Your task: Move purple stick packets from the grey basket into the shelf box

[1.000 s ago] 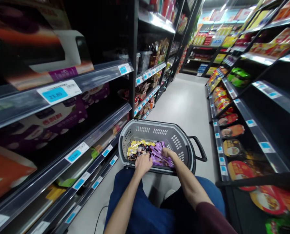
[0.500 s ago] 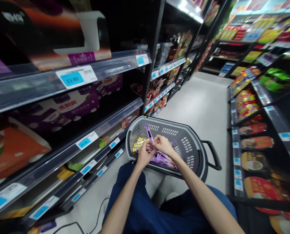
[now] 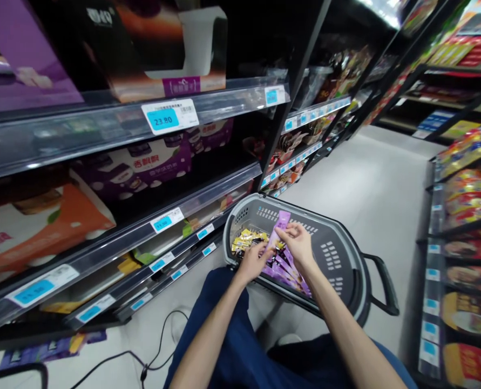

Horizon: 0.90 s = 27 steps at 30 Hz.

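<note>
The person's hands are covering part of the purple packets lying in the basket, and the writing on them is looking too small to read. The small words on the price tag are blurring away, and the purple box on the top shelf is getting cut off by the picture's edge.

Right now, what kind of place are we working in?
Most likely a supermarket aisle: long shelves of packaged goods on both sides, blue price tags along the shelf edges, and a grey shopping basket of snack packets on the floor.
</note>
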Each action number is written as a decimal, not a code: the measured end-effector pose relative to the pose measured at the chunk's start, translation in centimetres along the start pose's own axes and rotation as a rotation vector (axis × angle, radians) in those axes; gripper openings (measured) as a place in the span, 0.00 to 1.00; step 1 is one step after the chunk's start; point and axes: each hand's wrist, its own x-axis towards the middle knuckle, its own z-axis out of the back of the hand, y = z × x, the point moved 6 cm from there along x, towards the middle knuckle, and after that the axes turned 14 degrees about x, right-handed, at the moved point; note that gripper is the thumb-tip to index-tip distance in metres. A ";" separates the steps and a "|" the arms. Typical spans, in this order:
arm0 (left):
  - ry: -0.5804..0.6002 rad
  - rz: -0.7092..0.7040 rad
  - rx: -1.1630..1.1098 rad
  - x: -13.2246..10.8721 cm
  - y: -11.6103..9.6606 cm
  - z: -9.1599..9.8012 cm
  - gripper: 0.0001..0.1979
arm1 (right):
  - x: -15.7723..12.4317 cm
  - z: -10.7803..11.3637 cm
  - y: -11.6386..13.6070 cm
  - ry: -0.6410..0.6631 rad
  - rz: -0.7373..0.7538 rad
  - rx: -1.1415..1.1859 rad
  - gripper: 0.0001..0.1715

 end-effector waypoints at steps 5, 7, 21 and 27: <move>-0.019 0.014 0.003 -0.1 -0.2 0.2 0.15 | -0.2 0.2 0.7 -0.072 -0.034 0.079 0.35; -0.002 0.017 -0.037 -0.1 -0.4 0.2 0.15 | -0.1 0.1 0.8 -0.052 -0.052 0.064 0.31; -0.033 -0.058 -0.025 -0.3 -0.1 -0.3 0.22 | 0.3 1.5 1.7 -0.171 0.007 0.070 0.29; -0.033 -0.049 -0.034 -0.4 -0.4 0.0 0.21 | 0.3 1.4 1.5 -0.155 -0.016 0.100 0.28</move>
